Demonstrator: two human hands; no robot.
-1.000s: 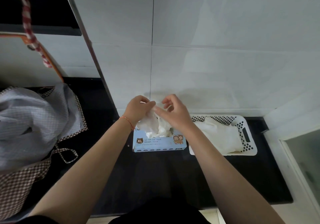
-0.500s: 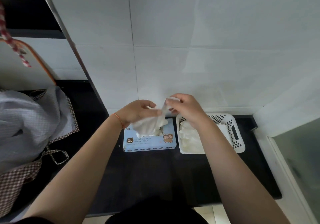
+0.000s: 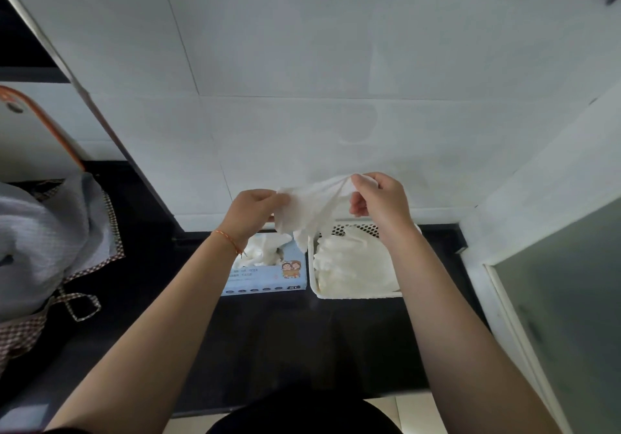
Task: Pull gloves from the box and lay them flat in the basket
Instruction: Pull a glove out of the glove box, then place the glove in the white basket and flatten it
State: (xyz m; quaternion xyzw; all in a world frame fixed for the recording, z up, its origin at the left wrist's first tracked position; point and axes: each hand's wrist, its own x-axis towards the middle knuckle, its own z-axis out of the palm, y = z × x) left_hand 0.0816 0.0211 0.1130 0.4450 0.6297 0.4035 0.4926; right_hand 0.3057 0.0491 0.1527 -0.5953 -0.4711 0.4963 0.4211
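A thin white glove (image 3: pixel 307 210) hangs stretched in the air between both hands, above the gap between box and basket. My left hand (image 3: pixel 250 213) pinches its left edge and my right hand (image 3: pixel 378 198) pinches its upper right edge. Below, the pale blue glove box (image 3: pixel 268 275) stands on the black counter with white gloves bulging from its opening. Right beside it sits the white perforated basket (image 3: pixel 356 295), holding several white gloves (image 3: pixel 353 265) laid inside. My right forearm hides the basket's right side.
A grey cloth with a checked border (image 3: pixel 43 242) is heaped on the counter at the left. A white tiled wall (image 3: pixel 302 131) rises straight behind box and basket. A frosted glass panel (image 3: pixel 564 316) stands at the right. Bare black counter (image 3: pixel 285 339) lies in front.
Both hands have lifted the glove free of the box and moved apart, spreading it out, my right hand now above the basket. The camera view has shifted too.
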